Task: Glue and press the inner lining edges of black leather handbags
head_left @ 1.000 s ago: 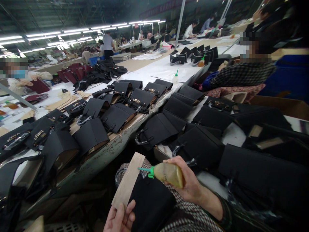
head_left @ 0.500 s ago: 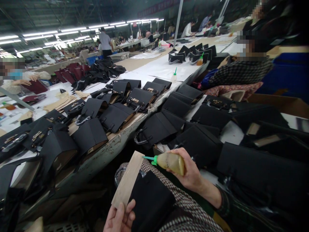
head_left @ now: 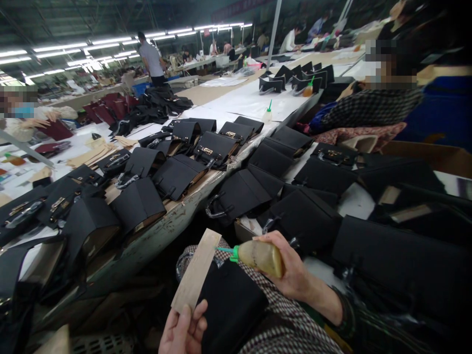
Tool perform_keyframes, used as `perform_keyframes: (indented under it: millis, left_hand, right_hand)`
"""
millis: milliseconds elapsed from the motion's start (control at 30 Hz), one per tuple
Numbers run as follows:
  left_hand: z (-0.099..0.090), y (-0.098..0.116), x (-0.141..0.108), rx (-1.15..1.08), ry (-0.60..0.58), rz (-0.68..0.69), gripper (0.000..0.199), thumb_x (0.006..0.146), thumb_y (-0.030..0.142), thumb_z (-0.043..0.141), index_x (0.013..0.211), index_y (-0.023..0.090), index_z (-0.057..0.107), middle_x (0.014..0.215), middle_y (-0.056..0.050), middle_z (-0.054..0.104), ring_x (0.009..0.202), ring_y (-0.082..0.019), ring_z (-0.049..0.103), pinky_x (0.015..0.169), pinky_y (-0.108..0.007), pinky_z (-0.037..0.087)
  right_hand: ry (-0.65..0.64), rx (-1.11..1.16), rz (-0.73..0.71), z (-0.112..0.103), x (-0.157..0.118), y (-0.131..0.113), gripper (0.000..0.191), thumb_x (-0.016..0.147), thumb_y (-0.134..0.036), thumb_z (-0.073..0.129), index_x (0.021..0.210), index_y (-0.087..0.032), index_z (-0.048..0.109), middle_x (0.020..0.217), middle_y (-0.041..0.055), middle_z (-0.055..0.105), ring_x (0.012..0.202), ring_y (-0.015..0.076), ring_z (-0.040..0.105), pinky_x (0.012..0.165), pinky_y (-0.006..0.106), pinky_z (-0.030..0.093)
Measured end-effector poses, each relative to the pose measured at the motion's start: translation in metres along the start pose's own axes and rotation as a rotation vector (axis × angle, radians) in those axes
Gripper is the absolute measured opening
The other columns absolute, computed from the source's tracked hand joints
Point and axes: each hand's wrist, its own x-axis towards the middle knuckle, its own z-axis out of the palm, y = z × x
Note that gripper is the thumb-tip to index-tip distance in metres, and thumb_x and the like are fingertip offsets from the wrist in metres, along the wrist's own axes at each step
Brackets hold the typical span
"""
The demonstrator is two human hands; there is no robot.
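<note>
Between the thumb and fingers of my left hand (head_left: 183, 328) is the lower end of a flat beige strip (head_left: 197, 270), tilted up to the right. My right hand (head_left: 289, 268) is wrapped round a squeeze bottle (head_left: 260, 256) of yellowish liquid with a green cap and a thin green nozzle. The nozzle tip is at the strip's right edge, near its upper end. Below the strip, a black handbag (head_left: 232, 305) rests on my lap over checked cloth. Its handle, in clear plastic wrap, shows partly behind the strip.
Several black handbags (head_left: 179, 177) crowd the long table on the left; more black bags (head_left: 302, 221) lie on my right. A second green-nozzled bottle (head_left: 267, 114) stands on white paper ahead. A co-worker in a checked top (head_left: 376, 110) sits at right; another person (head_left: 151, 59) stands far back.
The bottle's nozzle has moved a little down and left along the strip's right edge. My left hand keeps its hold on the strip. The standing person in the background has shifted left.
</note>
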Motion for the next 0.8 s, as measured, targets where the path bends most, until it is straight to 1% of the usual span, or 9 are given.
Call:
perform_keyframes:
  millis: [67, 133, 233, 367, 467, 533, 633, 733, 800]
  left_hand:
    - [-0.004, -0.002, 0.004, -0.019, -0.005, -0.034, 0.032, 0.073, -0.007, 0.063, 0.090, 0.017, 0.050, 0.070, -0.004, 0.074, 0.065, -0.020, 0.075, 0.051, -0.019, 0.057]
    - [-0.010, -0.004, 0.009, -0.068, -0.020, -0.069, 0.036, 0.067, -0.007, 0.069, 0.086, 0.017, 0.049, 0.068, -0.003, 0.074, 0.066, -0.023, 0.075, 0.052, -0.022, 0.058]
    - [-0.017, -0.007, 0.014, -0.121, -0.045, -0.085, 0.040, 0.063, -0.006, 0.074, 0.086, 0.016, 0.051, 0.069, -0.003, 0.073, 0.070, -0.025, 0.075, 0.053, -0.024, 0.058]
    - [-0.018, -0.007, 0.014, -0.092, -0.058, -0.054, 0.031, 0.069, 0.002, 0.075, 0.090, 0.015, 0.056, 0.077, -0.005, 0.074, 0.074, -0.023, 0.075, 0.057, -0.023, 0.057]
    - [-0.016, -0.008, 0.010, -0.075, -0.061, -0.031, 0.024, 0.077, 0.009, 0.073, 0.094, 0.015, 0.057, 0.085, -0.008, 0.074, 0.077, -0.022, 0.075, 0.064, -0.026, 0.058]
    - [-0.015, -0.009, 0.007, -0.089, -0.074, -0.009, 0.020, 0.084, 0.015, 0.067, 0.102, 0.015, 0.058, 0.095, -0.011, 0.074, 0.084, -0.023, 0.075, 0.067, -0.028, 0.058]
    - [-0.013, -0.011, 0.002, -0.110, -0.066, 0.008, 0.024, 0.093, 0.021, 0.057, 0.116, 0.014, 0.056, 0.110, -0.017, 0.072, 0.099, -0.024, 0.072, 0.074, -0.029, 0.058]
    - [-0.009, -0.011, -0.002, -0.134, -0.044, 0.016, 0.027, 0.094, 0.024, 0.056, 0.120, 0.014, 0.055, 0.118, -0.018, 0.069, 0.110, -0.025, 0.067, 0.083, -0.031, 0.057]
    - [-0.008, -0.012, -0.003, -0.148, -0.052, 0.022, 0.029, 0.093, 0.024, 0.057, 0.120, 0.013, 0.056, 0.119, -0.018, 0.068, 0.112, -0.025, 0.066, 0.088, -0.032, 0.056]
  right_hand:
    - [-0.004, 0.040, -0.018, 0.004, -0.001, -0.006, 0.066, 0.079, -0.022, 0.073, 0.135, -0.017, 0.038, 0.116, 0.0137, 0.055, 0.103, 0.0265, 0.055, 0.087, 0.042, 0.054]
    - [-0.012, 0.097, -0.018, 0.008, -0.003, -0.013, 0.065, 0.080, -0.020, 0.072, 0.136, -0.018, 0.037, 0.116, 0.0131, 0.055, 0.103, 0.0262, 0.056, 0.085, 0.041, 0.055]
    - [-0.067, 0.161, -0.019, 0.014, -0.009, -0.024, 0.069, 0.080, -0.019, 0.071, 0.139, -0.019, 0.035, 0.116, 0.0132, 0.056, 0.104, 0.0269, 0.057, 0.085, 0.042, 0.056]
    - [-0.144, 0.227, -0.053, 0.021, -0.017, -0.035, 0.074, 0.079, -0.019, 0.071, 0.142, -0.016, 0.032, 0.119, 0.0159, 0.057, 0.108, 0.0294, 0.057, 0.088, 0.045, 0.056]
    - [-0.139, 0.248, -0.076, 0.024, -0.018, -0.036, 0.076, 0.078, -0.019, 0.072, 0.142, -0.015, 0.032, 0.119, 0.0163, 0.057, 0.108, 0.0298, 0.056, 0.088, 0.045, 0.055]
    - [-0.114, 0.215, -0.061, 0.025, -0.015, -0.032, 0.075, 0.078, -0.019, 0.073, 0.142, -0.017, 0.033, 0.118, 0.0152, 0.056, 0.107, 0.0289, 0.056, 0.087, 0.044, 0.055]
    - [-0.086, 0.161, -0.039, 0.024, -0.013, -0.028, 0.075, 0.077, -0.017, 0.074, 0.141, -0.019, 0.033, 0.119, 0.0142, 0.055, 0.106, 0.0280, 0.056, 0.086, 0.043, 0.056]
    - [-0.149, 0.174, -0.063, 0.025, -0.015, -0.033, 0.076, 0.077, -0.017, 0.073, 0.142, -0.017, 0.032, 0.121, 0.0157, 0.055, 0.109, 0.0289, 0.056, 0.087, 0.044, 0.055]
    - [-0.206, 0.206, -0.096, 0.028, -0.018, -0.038, 0.077, 0.077, -0.018, 0.073, 0.142, -0.016, 0.032, 0.121, 0.0166, 0.057, 0.108, 0.0290, 0.057, 0.087, 0.044, 0.055]
